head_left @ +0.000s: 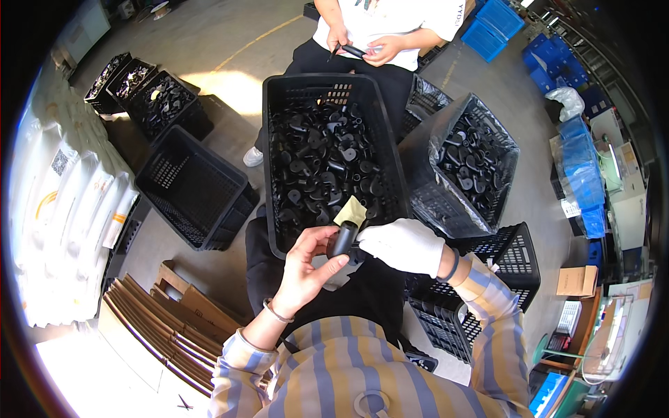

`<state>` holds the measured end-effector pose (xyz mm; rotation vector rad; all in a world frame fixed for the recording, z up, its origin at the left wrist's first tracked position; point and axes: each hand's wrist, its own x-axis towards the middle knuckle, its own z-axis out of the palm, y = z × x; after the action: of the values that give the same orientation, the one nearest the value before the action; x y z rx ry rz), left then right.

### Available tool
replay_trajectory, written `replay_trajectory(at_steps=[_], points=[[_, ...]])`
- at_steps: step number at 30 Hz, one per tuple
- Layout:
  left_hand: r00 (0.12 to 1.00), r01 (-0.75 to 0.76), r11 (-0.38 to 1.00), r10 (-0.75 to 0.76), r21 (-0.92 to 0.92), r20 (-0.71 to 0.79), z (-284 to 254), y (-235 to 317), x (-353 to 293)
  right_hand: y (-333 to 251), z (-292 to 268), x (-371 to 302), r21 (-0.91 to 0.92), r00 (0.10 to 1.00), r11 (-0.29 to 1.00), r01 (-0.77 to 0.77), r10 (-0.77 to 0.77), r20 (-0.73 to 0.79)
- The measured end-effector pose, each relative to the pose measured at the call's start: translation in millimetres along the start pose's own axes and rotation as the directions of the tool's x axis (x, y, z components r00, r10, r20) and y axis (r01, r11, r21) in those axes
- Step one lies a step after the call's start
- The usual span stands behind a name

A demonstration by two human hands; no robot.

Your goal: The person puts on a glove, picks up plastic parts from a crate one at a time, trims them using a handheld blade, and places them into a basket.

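My bare left hand (311, 266) grips a black plastic part (343, 238) with a rounded tube-like body, thumb and fingers on either side of it. From the right, my white-gloved right hand (403, 245) has its fingers closed against the same part; what they pinch, if anything, is hidden. A pale yellow scrap (350, 211) shows just beyond the part. Both hands are over the near end of a large black crate (270, 139), which holds many similar black parts (322, 157).
Across the crate, another person's hands (382, 50) hold a similar black part. A lined crate of parts (446, 202) stands at right, above black crates (526, 268). Stacked crates (202, 226), cardboard sheets (157, 341) and white sacks (77, 230) are on the left.
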<state>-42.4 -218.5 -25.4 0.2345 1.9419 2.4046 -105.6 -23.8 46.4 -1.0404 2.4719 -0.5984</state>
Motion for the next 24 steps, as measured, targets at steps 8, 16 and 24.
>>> replay_trajectory(at_steps=[8, 16, 24], points=[[0.832, -0.554, 0.63, 0.438, 0.543, 0.341, -2, 21, 5, 30, 9, -1, 0.779, 0.829, 0.327, -0.535, 0.027, 0.558], [0.712, -0.669, 0.389, 0.578, 0.633, 0.398, -19, 24, 11, 27, 25, -12, 0.91, 0.866, -0.162, -0.383, -0.405, 0.292], [0.736, 0.665, 0.53, -0.342, -0.526, 0.585, -20, -10, 7, 5, 23, 11, 0.74, 0.982, 0.664, -0.108, 0.188, -0.025]])
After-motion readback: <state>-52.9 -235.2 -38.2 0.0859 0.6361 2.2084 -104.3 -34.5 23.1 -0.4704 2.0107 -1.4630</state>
